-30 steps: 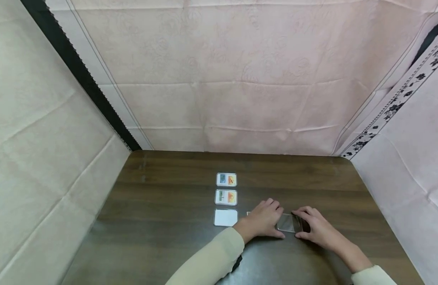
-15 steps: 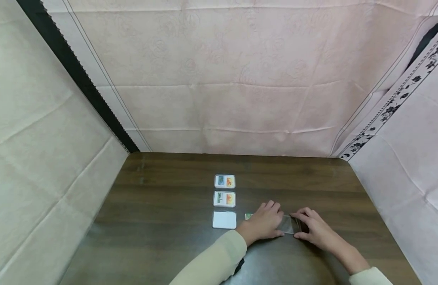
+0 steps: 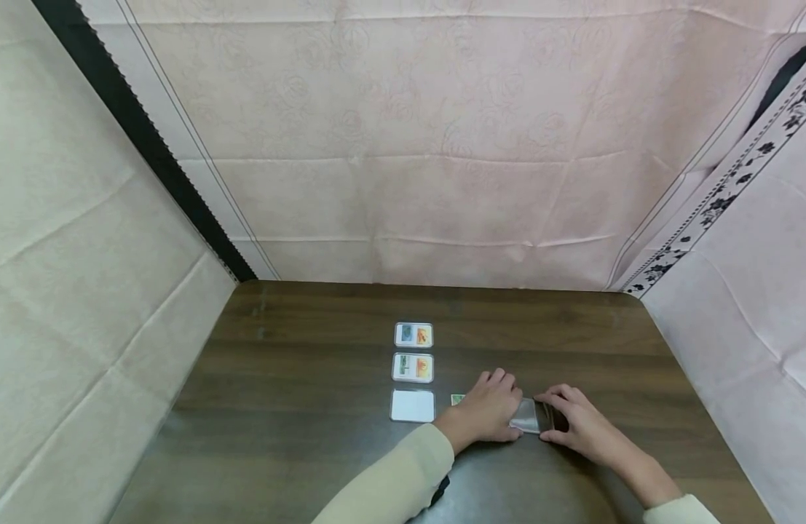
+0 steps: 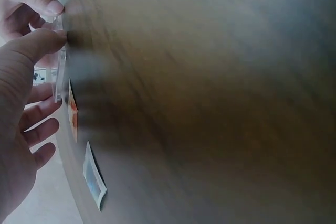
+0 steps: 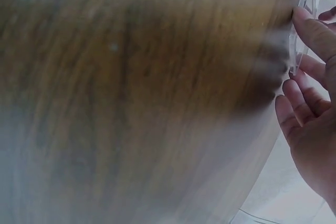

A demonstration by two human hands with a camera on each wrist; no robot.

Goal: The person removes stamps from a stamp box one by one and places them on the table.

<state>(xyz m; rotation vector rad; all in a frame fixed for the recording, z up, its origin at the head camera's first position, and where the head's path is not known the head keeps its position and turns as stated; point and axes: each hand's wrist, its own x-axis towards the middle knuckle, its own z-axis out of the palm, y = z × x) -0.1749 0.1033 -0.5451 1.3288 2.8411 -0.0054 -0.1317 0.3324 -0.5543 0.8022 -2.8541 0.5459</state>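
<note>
A wooden table carries several small cards.

I pinch the case from left and right; it is thin, see-through, lying flat, partly covered, just right of the scene's middle.
</note>
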